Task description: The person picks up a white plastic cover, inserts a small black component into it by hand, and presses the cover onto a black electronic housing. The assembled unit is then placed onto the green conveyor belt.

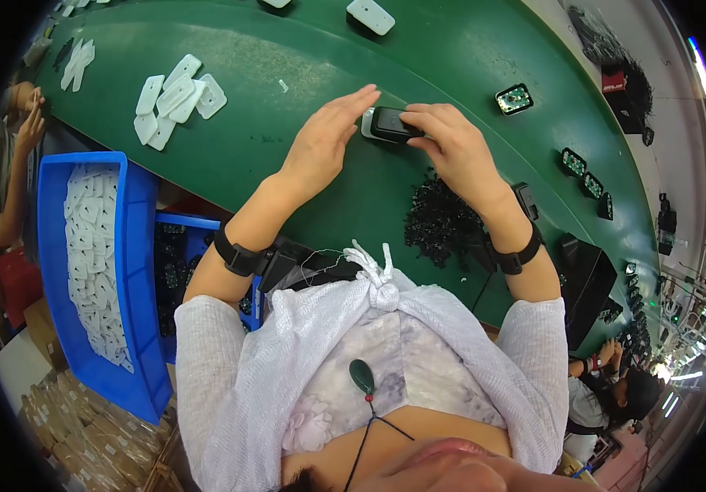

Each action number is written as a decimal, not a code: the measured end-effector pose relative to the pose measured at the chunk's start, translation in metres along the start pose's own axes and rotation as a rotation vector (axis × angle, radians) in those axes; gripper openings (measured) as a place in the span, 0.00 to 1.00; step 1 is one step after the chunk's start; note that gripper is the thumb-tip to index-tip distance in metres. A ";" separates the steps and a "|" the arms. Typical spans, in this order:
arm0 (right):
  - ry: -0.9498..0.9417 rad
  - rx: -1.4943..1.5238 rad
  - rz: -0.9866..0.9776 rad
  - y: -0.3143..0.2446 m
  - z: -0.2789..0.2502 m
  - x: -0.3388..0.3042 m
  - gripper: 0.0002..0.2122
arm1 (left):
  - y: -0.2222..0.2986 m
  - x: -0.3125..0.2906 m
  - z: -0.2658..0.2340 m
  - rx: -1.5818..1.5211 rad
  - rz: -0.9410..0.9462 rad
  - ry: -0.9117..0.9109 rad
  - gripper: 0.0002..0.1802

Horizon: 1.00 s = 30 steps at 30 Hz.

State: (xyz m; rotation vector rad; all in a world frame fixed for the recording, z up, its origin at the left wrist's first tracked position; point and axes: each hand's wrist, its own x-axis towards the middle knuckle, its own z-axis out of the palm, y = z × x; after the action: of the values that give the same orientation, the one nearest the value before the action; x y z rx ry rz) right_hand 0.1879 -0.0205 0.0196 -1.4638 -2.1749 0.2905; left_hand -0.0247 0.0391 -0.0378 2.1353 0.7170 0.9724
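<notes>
A small black plastic case (389, 125) lies on the green table (262, 107) in front of me, with a white plastic plate (367, 123) showing at its left end. My right hand (458, 154) grips the right end of the case between thumb and fingers. At the left end, my left hand (320, 143) is held with its fingers stretched out beside the white plate; whether the fingertips touch it I cannot tell. Close to my right wrist is a heap of tiny black parts (439, 220).
Loose white plates (176, 97) lie at the left. Black cases with circuit boards (514, 99) stand along the right. A blue bin (127, 254) of white pieces is by my left arm. Other people's hands (31, 123) show at far left, and another person (607, 398) at lower right.
</notes>
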 end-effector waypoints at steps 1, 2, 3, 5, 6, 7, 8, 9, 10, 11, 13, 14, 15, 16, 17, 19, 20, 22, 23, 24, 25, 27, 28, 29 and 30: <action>-0.013 -0.017 -0.008 0.001 0.005 0.002 0.15 | -0.002 -0.001 0.000 0.001 -0.004 0.003 0.30; -0.017 -0.014 -0.011 0.000 0.007 0.005 0.15 | -0.006 -0.002 0.002 0.050 0.024 -0.019 0.30; -0.030 -0.024 -0.013 0.000 0.009 0.007 0.15 | -0.009 -0.004 0.003 0.099 0.050 -0.043 0.30; -0.050 -0.028 -0.016 0.000 0.014 0.010 0.14 | -0.011 -0.008 0.002 0.144 0.035 -0.073 0.30; -0.064 -0.036 -0.017 0.002 0.016 0.010 0.15 | -0.012 -0.008 0.002 0.186 0.029 -0.106 0.30; -0.079 -0.044 -0.018 0.004 0.018 0.011 0.15 | -0.013 -0.009 0.002 0.184 0.021 -0.107 0.30; -0.085 -0.040 -0.016 0.004 0.019 0.011 0.15 | -0.013 -0.008 0.002 0.192 0.026 -0.115 0.31; -0.078 -0.055 -0.019 0.005 0.020 0.011 0.15 | -0.013 -0.008 0.002 0.202 0.030 -0.125 0.32; -0.071 -0.071 -0.021 0.005 0.021 0.011 0.16 | -0.013 -0.008 0.001 0.199 0.021 -0.128 0.32; -0.078 -0.065 -0.016 0.005 0.022 0.011 0.16 | -0.013 -0.007 0.000 0.236 0.025 -0.137 0.32; -0.040 -0.100 -0.016 0.006 0.024 0.009 0.17 | -0.012 -0.008 0.003 0.266 0.024 -0.152 0.32; -0.046 -0.095 -0.010 0.006 0.025 0.007 0.17 | -0.012 -0.009 0.005 0.308 0.043 -0.144 0.31; -0.029 -0.133 -0.018 0.007 0.026 0.005 0.17 | -0.012 -0.009 0.007 0.351 0.065 -0.137 0.31; -0.010 -0.171 -0.026 0.008 0.028 0.004 0.17 | -0.011 -0.009 0.008 0.348 0.063 -0.144 0.31; -0.010 -0.168 -0.019 0.008 0.029 0.004 0.17 | -0.010 -0.008 0.008 0.394 0.082 -0.124 0.30; 0.011 -0.123 -0.003 0.008 0.026 0.005 0.17 | -0.008 -0.006 0.011 0.435 0.113 -0.108 0.29; 0.016 -0.127 0.003 0.013 0.024 0.007 0.17 | -0.008 -0.006 0.014 0.438 0.115 -0.093 0.30; -0.035 0.187 0.113 0.029 0.019 0.015 0.17 | -0.008 0.000 0.016 0.445 0.130 -0.077 0.32; -0.123 0.365 0.301 0.033 0.014 0.020 0.15 | -0.013 0.009 0.017 0.425 0.101 -0.048 0.29; -0.110 0.615 0.456 0.031 0.011 0.026 0.13 | -0.014 0.017 0.015 0.409 0.072 -0.015 0.27; -0.102 0.695 0.527 0.030 0.006 0.027 0.15 | -0.009 0.020 0.014 0.413 0.084 -0.011 0.27; -0.094 0.774 0.586 0.024 0.003 0.027 0.16 | 0.005 0.022 0.012 -0.186 -0.485 -0.034 0.20; -0.034 0.884 0.521 0.017 0.003 0.022 0.18 | 0.008 0.020 0.013 -0.181 -0.481 -0.026 0.20; 0.024 0.993 0.453 0.012 0.004 0.019 0.20 | 0.010 0.017 0.015 -0.418 -0.574 0.005 0.20; 0.021 0.997 0.444 0.009 0.006 0.017 0.20 | 0.013 0.014 0.016 -0.656 -0.665 0.035 0.19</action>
State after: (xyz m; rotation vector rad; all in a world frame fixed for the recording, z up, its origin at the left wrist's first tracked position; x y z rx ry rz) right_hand 0.1872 -0.0004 0.0159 -1.2609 -1.2741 1.2760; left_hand -0.0017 0.0349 -0.0297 1.1927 0.8905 0.7333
